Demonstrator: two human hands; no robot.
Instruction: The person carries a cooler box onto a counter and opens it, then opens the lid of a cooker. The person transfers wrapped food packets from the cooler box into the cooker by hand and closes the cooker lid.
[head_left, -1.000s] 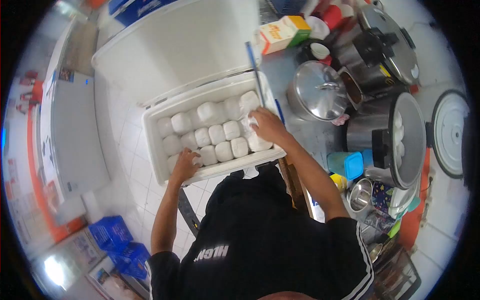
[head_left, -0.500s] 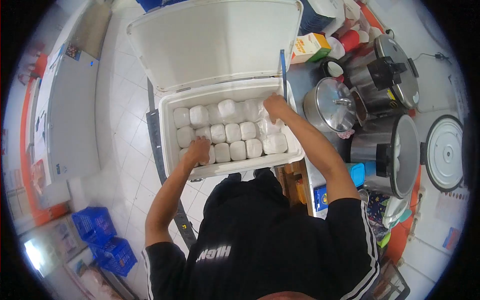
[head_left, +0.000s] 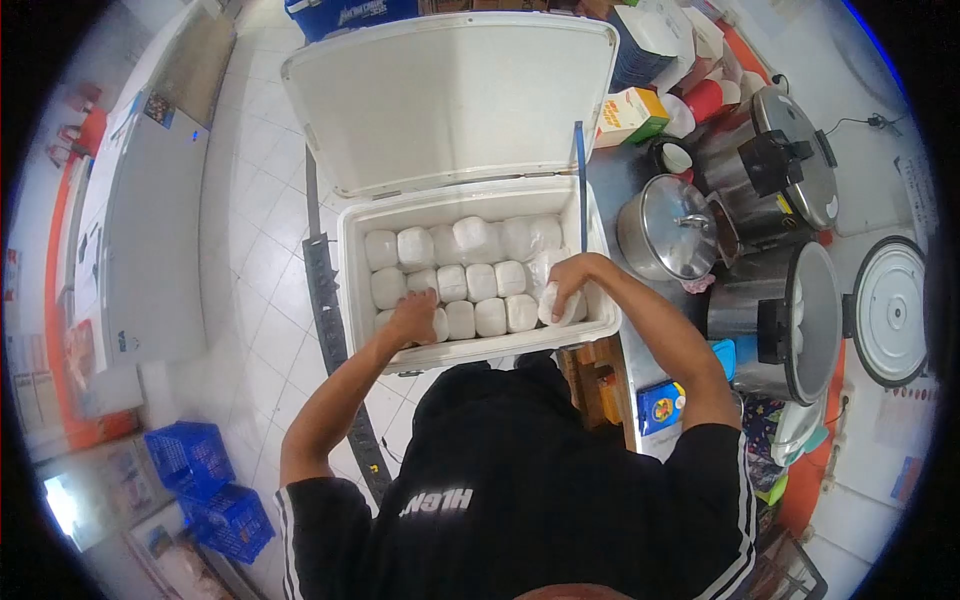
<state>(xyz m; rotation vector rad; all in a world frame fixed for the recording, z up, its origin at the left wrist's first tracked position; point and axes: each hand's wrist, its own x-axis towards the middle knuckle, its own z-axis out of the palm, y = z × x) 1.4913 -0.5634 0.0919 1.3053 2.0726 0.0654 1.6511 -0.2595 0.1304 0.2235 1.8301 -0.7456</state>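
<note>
A white cooler box (head_left: pixel 352 300) stands open in front of me, its lid (head_left: pixel 450 110) tipped back. Rows of rounded white bundles, seemingly in clear plastic, fill it; what is inside them I cannot tell. My right hand (head_left: pixel 580 275) grips a white bundle (head_left: pixel 550 305) at the near right corner, thumb and fingers around its upper part. At the near left, my left hand (head_left: pixel 412 315) lies over the front row, its thumb and fingers around a white bundle (head_left: pixel 439 325). The hand hides part of that row.
To the right, a steel counter holds a lidded pot (head_left: pixel 668 230), a closed cooker (head_left: pixel 765 160) and an open cooker (head_left: pixel 775 315) with white contents. A blue strap (head_left: pixel 581 185) runs by the lid. Blue baskets (head_left: pixel 190 455) sit at lower left, near a white freezer (head_left: pixel 150 240).
My right hand has moved from the far right corner to the near right one, now gripping a bundle there. My left hand stays on the front row. The view has shifted slightly.
</note>
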